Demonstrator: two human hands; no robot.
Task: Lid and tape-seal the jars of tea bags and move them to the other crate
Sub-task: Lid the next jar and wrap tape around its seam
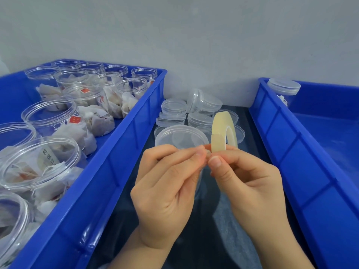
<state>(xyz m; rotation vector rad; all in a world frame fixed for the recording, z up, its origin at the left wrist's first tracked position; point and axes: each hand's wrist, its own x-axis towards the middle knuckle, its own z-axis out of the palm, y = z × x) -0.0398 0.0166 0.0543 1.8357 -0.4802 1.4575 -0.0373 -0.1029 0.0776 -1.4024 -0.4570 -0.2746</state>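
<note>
Over dark tabletop (223,239), right hand (252,177) grips the tape roll (219,129), left hand (167,183) pinches its end; I'd peel slowly.

Dark table (194,239): 2 crates (120,152), lids (174,106)

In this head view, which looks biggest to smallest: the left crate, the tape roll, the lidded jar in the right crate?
Largest: left crate.
Then tape roll and lidded jar, about alike; the jar sits farther away, so I won't rank them.
</note>
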